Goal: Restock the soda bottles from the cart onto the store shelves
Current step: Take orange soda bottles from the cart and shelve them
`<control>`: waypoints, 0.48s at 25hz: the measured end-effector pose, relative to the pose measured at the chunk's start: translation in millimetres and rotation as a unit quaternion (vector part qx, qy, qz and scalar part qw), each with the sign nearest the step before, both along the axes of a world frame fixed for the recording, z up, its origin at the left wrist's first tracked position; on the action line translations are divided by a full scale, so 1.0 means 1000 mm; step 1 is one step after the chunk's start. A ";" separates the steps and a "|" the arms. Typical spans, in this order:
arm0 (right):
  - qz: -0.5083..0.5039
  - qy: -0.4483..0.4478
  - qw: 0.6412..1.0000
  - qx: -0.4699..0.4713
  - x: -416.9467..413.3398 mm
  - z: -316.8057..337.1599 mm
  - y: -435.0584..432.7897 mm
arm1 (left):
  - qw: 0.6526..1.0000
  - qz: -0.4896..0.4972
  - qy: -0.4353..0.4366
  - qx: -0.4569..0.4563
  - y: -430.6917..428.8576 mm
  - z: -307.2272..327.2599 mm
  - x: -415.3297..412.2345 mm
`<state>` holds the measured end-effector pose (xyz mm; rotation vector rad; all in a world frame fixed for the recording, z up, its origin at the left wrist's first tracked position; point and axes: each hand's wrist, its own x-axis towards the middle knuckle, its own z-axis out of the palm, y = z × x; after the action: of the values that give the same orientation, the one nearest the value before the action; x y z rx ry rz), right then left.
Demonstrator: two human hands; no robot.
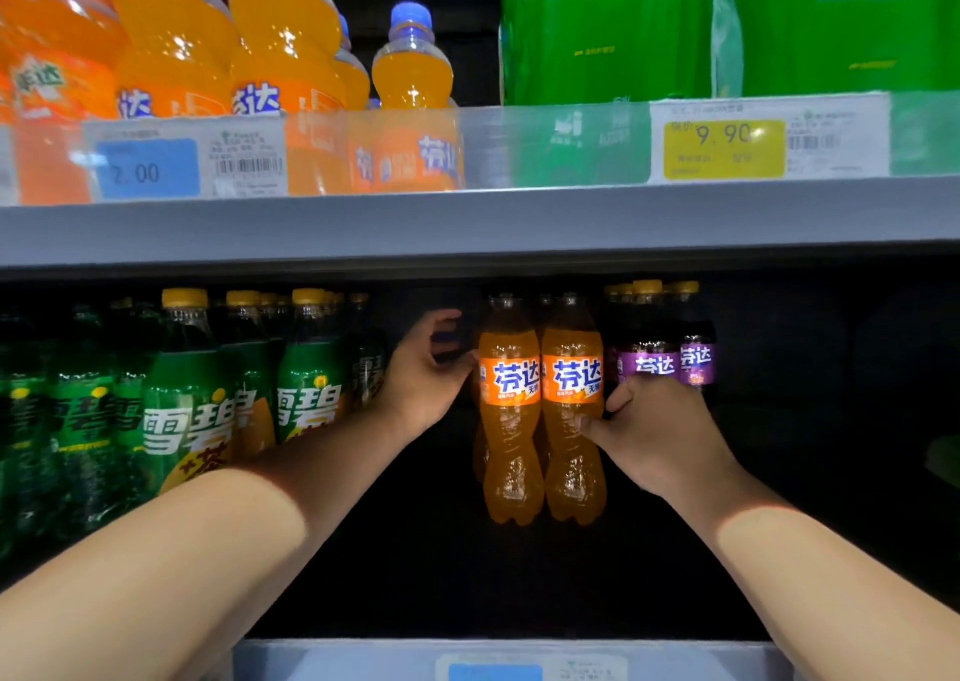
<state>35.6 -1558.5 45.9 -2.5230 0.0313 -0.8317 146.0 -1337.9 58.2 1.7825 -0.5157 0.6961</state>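
Two orange soda bottles stand side by side in the dark lower shelf bay, the left bottle [509, 410] and the right bottle [571, 410], with more orange bottles behind them. My left hand [426, 373] is beside the left bottle, its fingers loosely curled and its thumb touching the bottle's label edge. My right hand [649, 431] grips the right bottle from its right side, fingers curled against the bottle below the label. Both forearms reach in from the bottom of the view. The cart is out of sight.
Green lemon-lime bottles [187, 410] fill the lower shelf's left part. Purple grape soda bottles [654, 347] stand right of the orange ones. The grey upper shelf [467, 223] carries orange bottles [410, 72], green packs [602, 30] and price tags. A dark gap lies between the green and orange bottles.
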 end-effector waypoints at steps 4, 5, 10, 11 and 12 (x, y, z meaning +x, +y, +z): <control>0.000 -0.045 0.998 0.037 -0.001 0.000 0.004 | 0.999 -0.024 0.047 0.013 -0.002 -0.001 0.020; 0.003 -0.050 0.998 0.042 0.000 -0.001 0.004 | 0.998 -0.034 0.060 0.015 -0.003 -0.004 0.024; 0.008 -0.067 0.996 0.049 0.003 -0.004 0.001 | 0.991 -0.091 0.102 0.006 -0.004 -0.010 0.033; 0.006 -0.074 0.996 0.050 0.004 -0.004 0.001 | 0.989 -0.097 0.107 -0.003 -0.004 -0.010 0.033; 0.006 -0.080 0.995 0.051 0.004 -0.004 0.001 | 0.988 -0.103 0.112 -0.012 -0.004 -0.010 0.033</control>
<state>40.0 -1557.6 42.3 -2.3524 0.0060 -0.9983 179.0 -1341.7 47.8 1.7299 -0.5263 0.3524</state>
